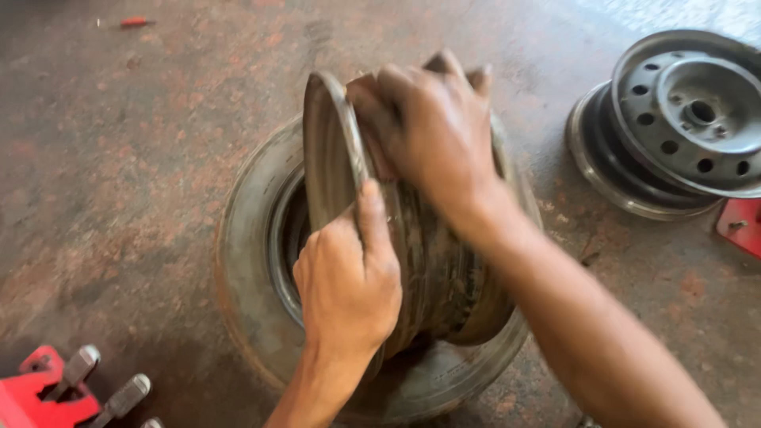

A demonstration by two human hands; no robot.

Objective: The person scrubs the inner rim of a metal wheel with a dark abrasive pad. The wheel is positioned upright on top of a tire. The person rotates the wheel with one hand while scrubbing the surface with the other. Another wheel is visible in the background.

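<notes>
Both hands grip rim over tyre.

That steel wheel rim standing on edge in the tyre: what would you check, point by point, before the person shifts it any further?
1. Left hand gripping the near edge of the steel wheel rim: ok, fingers closed on the flange.
2. Right hand holding the top of the rim: ok, fingers curled over it.
3. Rim upright, lower part down in the tyre: ok, though it leans slightly.
4. Tyre lying flat on the concrete floor: ok.
5. Spare wheel rims stacked clear to the right: ok, apart from the tyre.
6. Fingers clear of pinch points under the rim: cannot tell, hidden.
</notes>
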